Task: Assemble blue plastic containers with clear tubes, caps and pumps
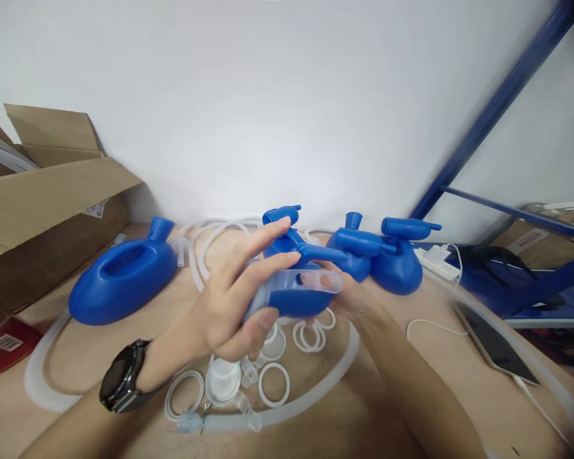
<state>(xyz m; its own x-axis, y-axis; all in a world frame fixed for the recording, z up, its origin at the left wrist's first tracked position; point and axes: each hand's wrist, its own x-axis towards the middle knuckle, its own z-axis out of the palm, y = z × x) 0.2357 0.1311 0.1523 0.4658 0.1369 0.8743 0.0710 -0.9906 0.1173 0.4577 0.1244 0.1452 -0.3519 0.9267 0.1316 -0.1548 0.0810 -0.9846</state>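
My left hand (239,299), with a black watch on the wrist, grips a blue plastic vessel with a clear rim piece (296,290) over the middle of the table; its thumb is underneath and its fingers lie over the top. My right hand (351,296) holds the same vessel from the far side, mostly hidden behind it, with fingertips showing through the clear part. Below my hands lie several clear silicone rings (273,384) and a clear cap (222,381).
A larger blue vessel (124,280) lies on the left. Two more blue vessels (397,261) stand behind my hands. Clear tubing (316,395) loops over the wooden table (440,376). A cardboard box (43,210) stands at left, a phone (495,344) with white cable at right, a blue rack frame (497,102) behind.
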